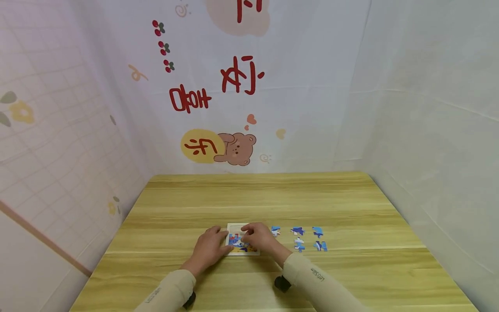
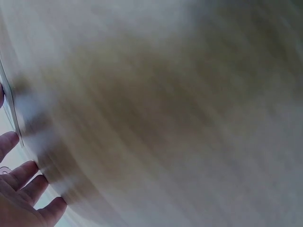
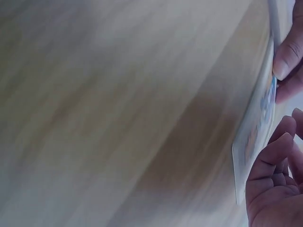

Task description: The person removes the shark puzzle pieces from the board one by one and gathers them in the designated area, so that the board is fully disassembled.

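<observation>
A white puzzle tray with colourful pieces fitted in it lies on the wooden table, near the front. My left hand rests flat against the tray's left edge, and in the left wrist view its fingers lie straight. My right hand sits over the tray's right part with its fingers bent down onto the pieces. In the right wrist view the thumb touches the tray and the bent fingers hover beside it. Whether they pinch a piece is hidden.
Several loose blue puzzle pieces lie in two rows just right of the tray. Printed fabric walls close in the table at the back and on both sides. Both wrist views are blurred and show mostly table wood.
</observation>
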`<state>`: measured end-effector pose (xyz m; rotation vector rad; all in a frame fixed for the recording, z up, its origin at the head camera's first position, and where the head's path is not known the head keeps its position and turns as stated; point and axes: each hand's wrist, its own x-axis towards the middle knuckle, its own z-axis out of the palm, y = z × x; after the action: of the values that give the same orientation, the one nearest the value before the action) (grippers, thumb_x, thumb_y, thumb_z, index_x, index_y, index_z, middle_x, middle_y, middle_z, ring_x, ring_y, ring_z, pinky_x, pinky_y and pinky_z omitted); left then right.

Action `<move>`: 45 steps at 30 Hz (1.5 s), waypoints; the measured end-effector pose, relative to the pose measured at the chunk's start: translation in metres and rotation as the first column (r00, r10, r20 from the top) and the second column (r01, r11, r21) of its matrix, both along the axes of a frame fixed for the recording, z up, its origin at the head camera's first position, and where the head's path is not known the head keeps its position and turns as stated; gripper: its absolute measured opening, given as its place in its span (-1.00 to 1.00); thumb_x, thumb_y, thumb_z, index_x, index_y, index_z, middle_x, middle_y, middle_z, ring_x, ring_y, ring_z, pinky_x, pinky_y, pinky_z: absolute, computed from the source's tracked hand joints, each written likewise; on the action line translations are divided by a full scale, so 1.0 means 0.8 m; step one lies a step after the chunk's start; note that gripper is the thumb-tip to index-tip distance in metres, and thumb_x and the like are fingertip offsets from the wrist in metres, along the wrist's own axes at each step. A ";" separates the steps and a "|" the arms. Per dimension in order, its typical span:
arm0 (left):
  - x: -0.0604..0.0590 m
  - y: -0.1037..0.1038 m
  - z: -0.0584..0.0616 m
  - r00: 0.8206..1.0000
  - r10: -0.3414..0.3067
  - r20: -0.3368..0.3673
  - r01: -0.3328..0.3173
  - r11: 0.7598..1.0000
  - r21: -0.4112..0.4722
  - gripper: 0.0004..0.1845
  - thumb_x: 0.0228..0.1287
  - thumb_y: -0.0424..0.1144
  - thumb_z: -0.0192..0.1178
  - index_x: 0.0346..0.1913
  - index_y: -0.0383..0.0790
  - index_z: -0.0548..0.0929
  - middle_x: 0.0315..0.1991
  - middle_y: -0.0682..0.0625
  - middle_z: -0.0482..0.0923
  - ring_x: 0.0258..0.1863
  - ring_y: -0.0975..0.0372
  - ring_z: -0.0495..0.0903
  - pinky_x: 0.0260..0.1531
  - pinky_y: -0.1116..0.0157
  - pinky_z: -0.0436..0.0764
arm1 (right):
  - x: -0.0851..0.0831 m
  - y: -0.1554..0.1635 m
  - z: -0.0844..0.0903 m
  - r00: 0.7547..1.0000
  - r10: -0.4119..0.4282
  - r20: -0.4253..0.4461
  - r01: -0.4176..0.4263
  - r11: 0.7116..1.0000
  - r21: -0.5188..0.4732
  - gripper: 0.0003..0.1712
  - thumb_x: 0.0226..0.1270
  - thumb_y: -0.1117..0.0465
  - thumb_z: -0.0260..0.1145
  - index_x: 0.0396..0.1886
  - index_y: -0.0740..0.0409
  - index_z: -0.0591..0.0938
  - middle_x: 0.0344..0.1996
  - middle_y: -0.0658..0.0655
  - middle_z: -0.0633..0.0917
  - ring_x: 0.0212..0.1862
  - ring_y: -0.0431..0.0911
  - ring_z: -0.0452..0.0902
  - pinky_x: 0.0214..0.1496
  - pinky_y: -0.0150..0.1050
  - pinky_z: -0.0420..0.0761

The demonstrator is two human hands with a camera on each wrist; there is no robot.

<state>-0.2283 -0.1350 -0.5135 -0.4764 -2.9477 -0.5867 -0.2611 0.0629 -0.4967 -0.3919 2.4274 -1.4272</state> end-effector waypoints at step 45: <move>0.000 0.001 0.003 0.999 -0.024 -0.039 0.024 1.000 -0.017 -0.46 0.09 0.04 0.23 0.03 -0.29 0.58 0.05 -0.30 0.40 0.04 -0.13 0.37 -0.06 -0.10 0.36 | -0.003 -0.023 -0.008 0.990 0.020 -0.138 -0.006 0.995 0.101 -0.66 -0.07 0.35 0.43 -0.20 0.17 0.64 -0.49 0.04 0.61 -0.49 -0.23 0.43 -0.49 -0.34 0.45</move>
<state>-0.2283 -0.1341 -0.5114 -0.5196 -2.9160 -0.5493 -0.2638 0.0442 -0.5034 -0.4980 2.5893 -1.3059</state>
